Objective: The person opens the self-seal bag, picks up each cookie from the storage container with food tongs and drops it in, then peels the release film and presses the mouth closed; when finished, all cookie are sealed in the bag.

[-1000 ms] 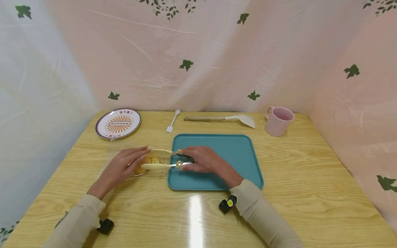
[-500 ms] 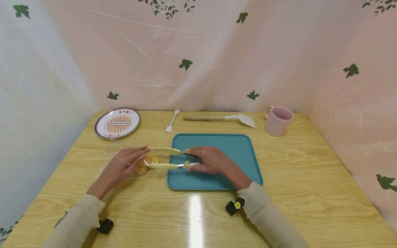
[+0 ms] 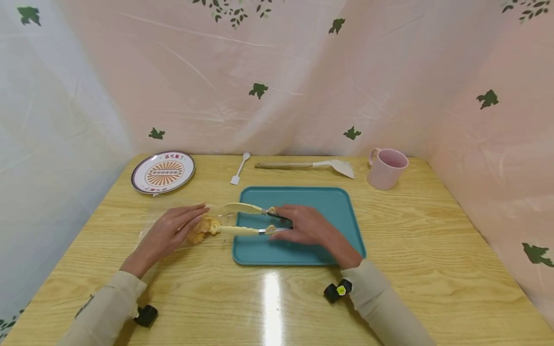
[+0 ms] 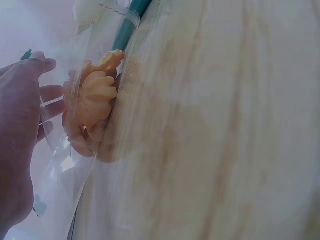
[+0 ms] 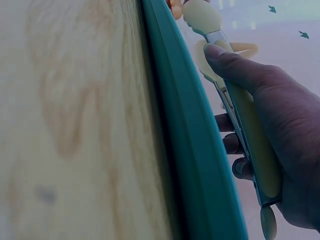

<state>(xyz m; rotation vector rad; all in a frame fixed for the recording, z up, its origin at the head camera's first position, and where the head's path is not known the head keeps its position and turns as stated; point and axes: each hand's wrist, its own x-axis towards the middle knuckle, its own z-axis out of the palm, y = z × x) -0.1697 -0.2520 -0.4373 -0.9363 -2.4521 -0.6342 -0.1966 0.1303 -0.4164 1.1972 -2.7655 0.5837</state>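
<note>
Grasping a pair of tongs (image 3: 251,231) in the right hand (image 3: 305,225) above a teal tray (image 3: 298,199), pressing with the thumb on one arm and curling the fingers round the opposite side. Holding the two pale yellow heads apart, with a clear gap between. Pointing left, heads foremost, with the long axis running from side to side over the tray's left edge and the handle end in the palm. Bringing the lower head up to a cluster of cookies (image 3: 201,229), overlapping the nearest in the head view but leaving actual contact uncertain. Containing those cookies in a clear plastic bag (image 4: 65,165), just left of the tray on a wooden table (image 3: 216,298), and hiding whether the tongs' tips are lying inside or above the film. Resting the left hand (image 3: 170,226) on the bag beside the cookies, extending the fingers along the plastic, and not showing clearly whether pinching it.
</note>
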